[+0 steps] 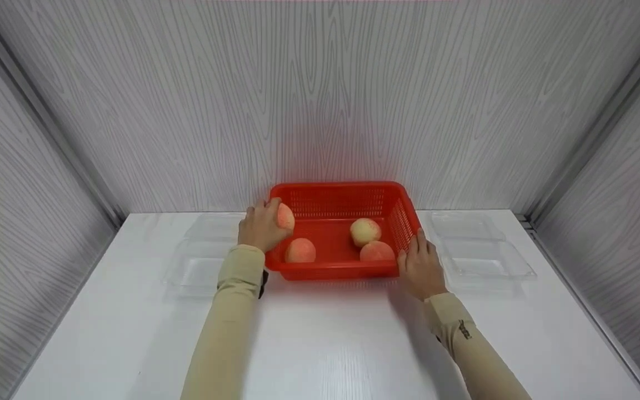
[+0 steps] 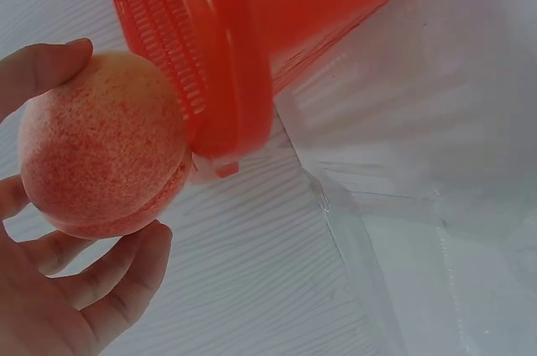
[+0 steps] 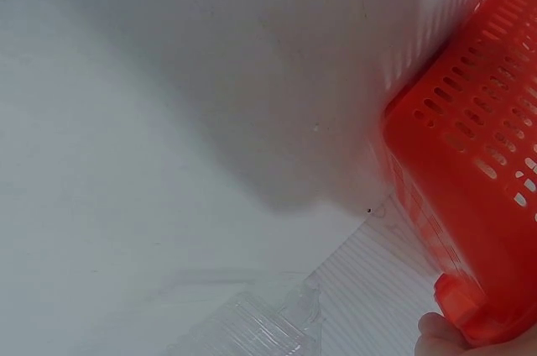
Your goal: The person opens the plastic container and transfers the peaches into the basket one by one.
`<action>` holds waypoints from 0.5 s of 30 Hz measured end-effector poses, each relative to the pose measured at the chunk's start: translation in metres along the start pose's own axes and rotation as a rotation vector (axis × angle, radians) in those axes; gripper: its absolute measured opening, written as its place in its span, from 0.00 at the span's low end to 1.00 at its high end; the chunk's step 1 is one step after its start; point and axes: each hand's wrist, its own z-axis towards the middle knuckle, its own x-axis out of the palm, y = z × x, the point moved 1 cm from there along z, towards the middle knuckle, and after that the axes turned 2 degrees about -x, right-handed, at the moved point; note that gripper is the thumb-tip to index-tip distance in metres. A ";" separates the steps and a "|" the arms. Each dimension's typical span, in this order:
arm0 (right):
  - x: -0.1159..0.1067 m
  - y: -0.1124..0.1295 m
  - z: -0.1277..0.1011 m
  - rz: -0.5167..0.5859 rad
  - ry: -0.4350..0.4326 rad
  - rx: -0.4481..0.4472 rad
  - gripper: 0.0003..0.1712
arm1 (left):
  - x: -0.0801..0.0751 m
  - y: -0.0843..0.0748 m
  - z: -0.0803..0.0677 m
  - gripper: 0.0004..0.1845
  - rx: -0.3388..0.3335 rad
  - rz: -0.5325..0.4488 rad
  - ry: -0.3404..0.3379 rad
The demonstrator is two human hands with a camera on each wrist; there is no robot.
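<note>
My left hand (image 1: 261, 226) grips a peach (image 1: 285, 216) at the left rim of the red plastic basket (image 1: 334, 272). In the left wrist view, the thumb lies over the top of this pinkish peach (image 2: 105, 146) and the fingers curl beneath it. Inside the basket lie three more: a pink peach (image 1: 300, 251) at the front left, a pale yellow peach (image 1: 365, 231) and a pink peach (image 1: 377, 251) on the right. My right hand (image 1: 423, 269) holds the basket's right rim near the front corner. Only a fingertip of it appears in the right wrist view, against the rim.
A clear plastic container (image 1: 195, 272) stands left of the basket, close to the left forearm. Another clear container (image 1: 486, 258) is on the right, beyond the right hand. Wood-grain panels (image 1: 320, 94) enclose the white table (image 1: 325, 344) at the back and both sides.
</note>
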 end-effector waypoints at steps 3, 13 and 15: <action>-0.001 -0.002 0.000 0.002 0.005 0.016 0.26 | 0.005 -0.002 0.001 0.32 0.030 -0.014 -0.030; 0.003 0.000 -0.002 0.013 0.045 0.049 0.27 | 0.020 -0.003 0.002 0.30 0.046 -0.024 -0.065; 0.003 0.000 -0.002 0.014 0.049 0.057 0.27 | 0.023 -0.002 0.002 0.29 0.052 -0.038 -0.077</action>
